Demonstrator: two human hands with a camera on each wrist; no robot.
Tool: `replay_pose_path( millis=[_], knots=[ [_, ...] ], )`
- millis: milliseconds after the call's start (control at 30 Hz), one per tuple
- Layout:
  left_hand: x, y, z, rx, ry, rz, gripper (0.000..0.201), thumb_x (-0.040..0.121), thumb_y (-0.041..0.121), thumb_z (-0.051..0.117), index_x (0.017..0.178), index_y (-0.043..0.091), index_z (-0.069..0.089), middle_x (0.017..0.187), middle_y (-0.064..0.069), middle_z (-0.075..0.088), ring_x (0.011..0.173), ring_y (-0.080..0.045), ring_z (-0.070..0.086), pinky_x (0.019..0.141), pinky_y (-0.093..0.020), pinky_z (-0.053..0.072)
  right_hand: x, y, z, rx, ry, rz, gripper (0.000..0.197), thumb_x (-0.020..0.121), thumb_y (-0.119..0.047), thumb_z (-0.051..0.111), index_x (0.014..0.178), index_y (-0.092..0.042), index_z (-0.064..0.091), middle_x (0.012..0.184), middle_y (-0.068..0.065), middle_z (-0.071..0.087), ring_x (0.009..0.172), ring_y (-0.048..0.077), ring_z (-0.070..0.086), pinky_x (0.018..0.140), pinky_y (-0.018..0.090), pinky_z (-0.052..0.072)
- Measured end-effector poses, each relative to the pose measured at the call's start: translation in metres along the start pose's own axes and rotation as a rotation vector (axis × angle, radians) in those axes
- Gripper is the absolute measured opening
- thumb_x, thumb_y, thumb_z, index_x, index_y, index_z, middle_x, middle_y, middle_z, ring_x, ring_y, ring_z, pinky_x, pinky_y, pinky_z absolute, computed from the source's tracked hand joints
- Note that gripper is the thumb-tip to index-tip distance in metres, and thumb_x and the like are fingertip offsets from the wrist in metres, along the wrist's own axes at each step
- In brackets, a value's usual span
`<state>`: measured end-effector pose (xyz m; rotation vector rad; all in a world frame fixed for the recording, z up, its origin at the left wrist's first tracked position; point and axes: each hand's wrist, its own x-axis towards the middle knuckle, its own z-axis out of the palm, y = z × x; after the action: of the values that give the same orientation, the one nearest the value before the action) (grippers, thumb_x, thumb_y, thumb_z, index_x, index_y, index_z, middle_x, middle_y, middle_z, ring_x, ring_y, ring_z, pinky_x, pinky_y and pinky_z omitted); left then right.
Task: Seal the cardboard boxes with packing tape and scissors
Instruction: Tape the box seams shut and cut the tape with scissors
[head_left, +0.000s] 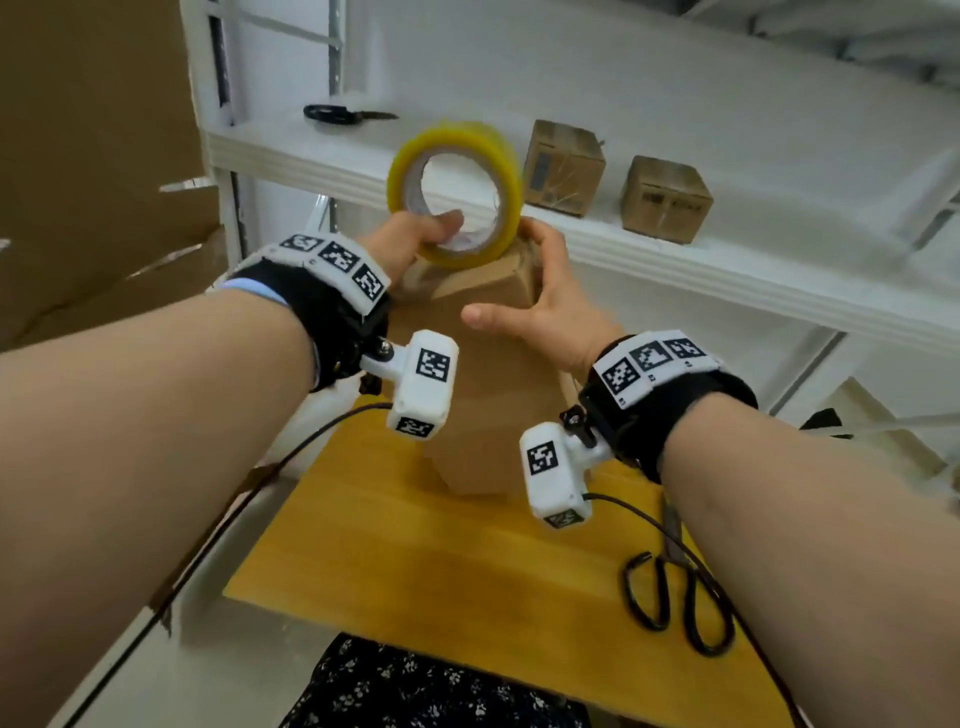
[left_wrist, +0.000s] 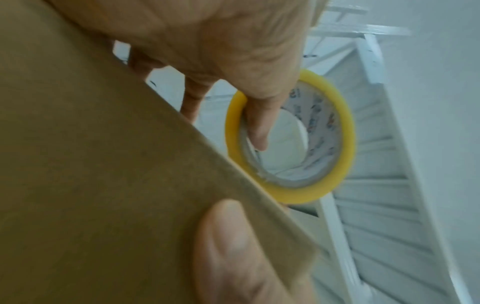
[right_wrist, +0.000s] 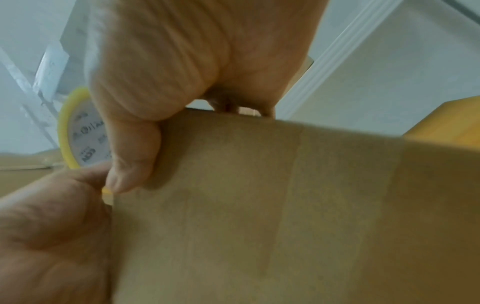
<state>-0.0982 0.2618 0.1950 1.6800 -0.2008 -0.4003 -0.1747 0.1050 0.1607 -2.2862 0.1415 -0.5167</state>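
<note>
A brown cardboard box (head_left: 493, 395) stands on the wooden table (head_left: 415, 561). My left hand (head_left: 431, 234) grips a yellow roll of packing tape (head_left: 457, 187) just above the box's far end, thumb inside the core. In the left wrist view the tape roll (left_wrist: 291, 139) sits past the box (left_wrist: 91, 185) edge. My right hand (head_left: 519, 280) holds the box's far top edge, fingers curled over it and thumb stretched across the top. The right wrist view shows that thumb on the box (right_wrist: 285, 205), the tape roll (right_wrist: 75, 133) behind it. Black scissors (head_left: 675, 597) lie at the table's right.
A white shelf (head_left: 675, 260) runs behind the box, holding two small taped cardboard boxes (head_left: 563, 166) (head_left: 665, 200) and a second pair of black scissors (head_left: 343, 113). Large cardboard sheets (head_left: 93, 182) lean at the left. Camera cables trail over the table.
</note>
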Motion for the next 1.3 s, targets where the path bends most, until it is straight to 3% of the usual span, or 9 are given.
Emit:
replay_pose_path(
  millis=[67, 167, 400, 700, 833, 933, 1067, 1200, 1300],
  knots=[
    [0.000, 0.019, 0.008, 0.167, 0.052, 0.054, 0.082, 0.075, 0.067, 0.065, 0.135, 0.013, 0.053, 0.129, -0.010, 0.060, 0.110, -0.027, 0.059, 0.095, -0.033, 0.041, -0.004, 0.001, -0.012, 0.119, 0.004, 0.026, 0.105, 0.059, -0.059, 0.087, 0.142, -0.045, 0.023, 0.143, -0.005, 0.048, 0.130, 0.017, 0.050, 0.107, 0.047, 0.045],
    [-0.011, 0.030, 0.028, 0.401, 0.088, 0.090, 0.084, 0.082, 0.065, 0.059, 0.144, 0.011, 0.041, 0.144, -0.013, 0.046, 0.124, -0.030, 0.049, 0.087, -0.030, 0.034, -0.019, 0.012, -0.030, 0.160, -0.042, 0.101, 0.098, 0.073, -0.036, 0.086, 0.149, -0.028, 0.024, 0.133, -0.006, 0.055, 0.122, 0.013, 0.056, 0.106, 0.042, 0.046],
    [-0.016, -0.002, 0.088, 0.471, 0.074, 0.087, 0.092, 0.055, 0.062, 0.067, 0.130, 0.013, 0.046, 0.129, -0.013, 0.055, 0.116, -0.036, 0.055, 0.101, -0.047, 0.045, -0.046, 0.044, -0.053, -0.168, -0.057, 0.320, 0.084, 0.061, -0.056, 0.085, 0.133, -0.029, 0.050, 0.121, -0.004, 0.064, 0.106, 0.018, 0.063, 0.095, 0.042, 0.053],
    [-0.016, 0.015, 0.105, 0.694, 0.037, 0.033, 0.072, 0.073, 0.056, 0.059, 0.128, 0.011, 0.046, 0.129, -0.014, 0.052, 0.112, -0.036, 0.054, 0.097, -0.038, 0.043, -0.066, 0.047, -0.043, -0.312, 0.066, 0.235, 0.064, 0.083, -0.049, 0.073, 0.134, -0.022, 0.044, 0.108, 0.001, 0.066, 0.097, 0.023, 0.062, 0.079, 0.037, 0.053],
    [-0.031, 0.026, 0.105, 0.641, -0.090, -0.017, 0.037, 0.101, 0.026, 0.050, 0.129, 0.001, 0.046, 0.127, -0.019, 0.047, 0.117, -0.029, 0.049, 0.091, -0.024, 0.038, -0.063, 0.042, -0.052, -0.351, 0.019, 0.233, 0.059, 0.084, -0.050, 0.072, 0.132, -0.025, 0.048, 0.104, -0.004, 0.064, 0.094, 0.019, 0.061, 0.074, 0.031, 0.047],
    [-0.007, 0.010, 0.103, 0.589, 0.019, -0.017, 0.107, 0.062, 0.062, 0.074, 0.148, 0.020, 0.025, 0.144, -0.014, 0.040, 0.124, -0.037, 0.045, 0.104, -0.049, 0.037, -0.059, 0.040, -0.058, -0.256, -0.001, 0.249, 0.050, 0.086, -0.054, 0.069, 0.126, -0.029, 0.056, 0.106, -0.006, 0.065, 0.095, 0.015, 0.060, 0.078, 0.029, 0.047],
    [0.029, -0.005, 0.107, 0.559, 0.051, -0.015, 0.111, 0.033, 0.071, 0.070, 0.131, 0.031, 0.037, 0.124, -0.014, 0.051, 0.107, -0.039, 0.053, 0.095, -0.053, 0.043, -0.050, 0.038, -0.056, 0.101, 0.097, 0.375, 0.062, 0.073, -0.078, 0.064, 0.117, -0.035, 0.062, 0.115, -0.005, 0.068, 0.106, 0.020, 0.066, 0.093, 0.045, 0.055],
    [0.004, 0.011, 0.109, 0.600, -0.062, 0.010, 0.083, 0.078, 0.048, 0.071, 0.145, 0.014, 0.034, 0.141, -0.015, 0.044, 0.121, -0.032, 0.048, 0.103, -0.039, 0.038, -0.047, 0.037, -0.053, 0.362, 0.054, 0.501, 0.034, 0.093, -0.044, 0.065, 0.124, -0.033, 0.055, 0.115, -0.002, 0.067, 0.103, 0.021, 0.066, 0.094, 0.051, 0.054],
    [0.000, 0.021, 0.115, 0.682, -0.141, 0.037, 0.039, 0.097, 0.028, 0.055, 0.130, 0.007, 0.053, 0.130, -0.013, 0.053, 0.099, -0.021, 0.047, 0.081, -0.030, 0.032, -0.045, 0.037, -0.052, 0.379, 0.057, 0.564, 0.025, 0.098, -0.030, 0.060, 0.122, -0.027, 0.056, 0.117, 0.005, 0.066, 0.103, 0.025, 0.064, 0.093, 0.053, 0.054]
  ],
)
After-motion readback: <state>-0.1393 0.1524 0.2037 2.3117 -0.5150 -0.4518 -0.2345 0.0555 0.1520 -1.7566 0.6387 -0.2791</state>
